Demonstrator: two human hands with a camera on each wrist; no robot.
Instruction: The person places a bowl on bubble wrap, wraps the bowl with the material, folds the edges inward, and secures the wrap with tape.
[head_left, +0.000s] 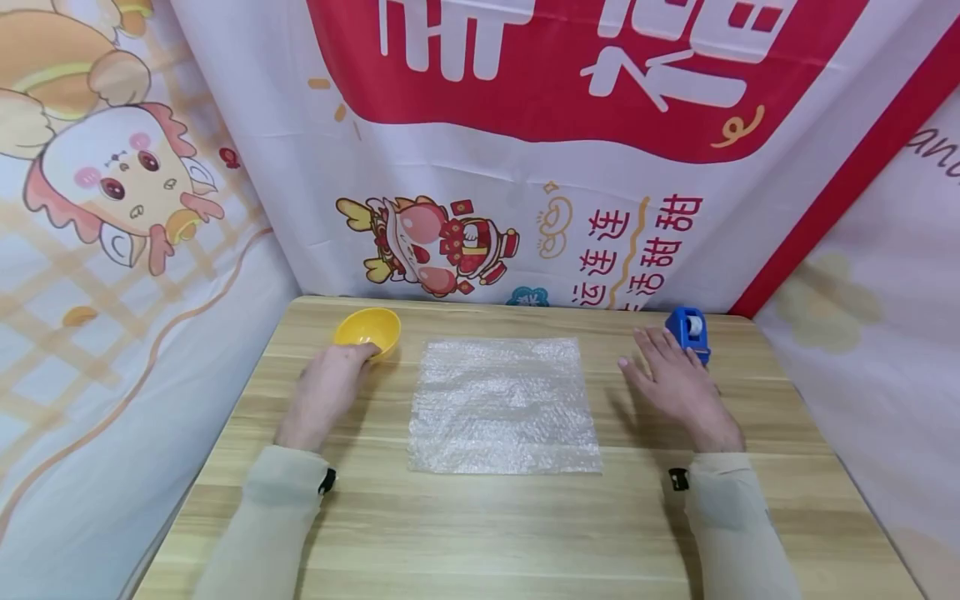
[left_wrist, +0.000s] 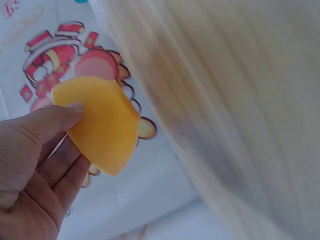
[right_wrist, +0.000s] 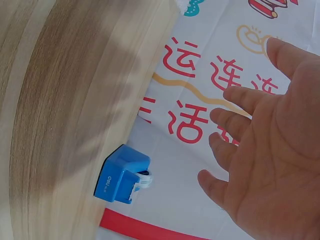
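At the table's left side, my left hand (head_left: 326, 387) pinches the rim of a small yellow bowl (head_left: 367, 323). In the left wrist view the thumb lies against the bowl (left_wrist: 106, 127), and the other fingers are partly hidden behind it. A flat square of clear bubble wrap (head_left: 502, 408) is spread on the table to the right of the bowl. My right hand (head_left: 678, 387) holds nothing; its fingers are spread over the right side of the table. Just beyond its fingertips stands a blue tape dispenser (right_wrist: 122, 175) with a roll of tape in it.
The wooden table (head_left: 480, 542) ends at the back against a printed cloth (head_left: 300, 158) with red and white patterns. More patterned cloth hangs along the left and right sides. Dark wrist straps show at both cuffs.
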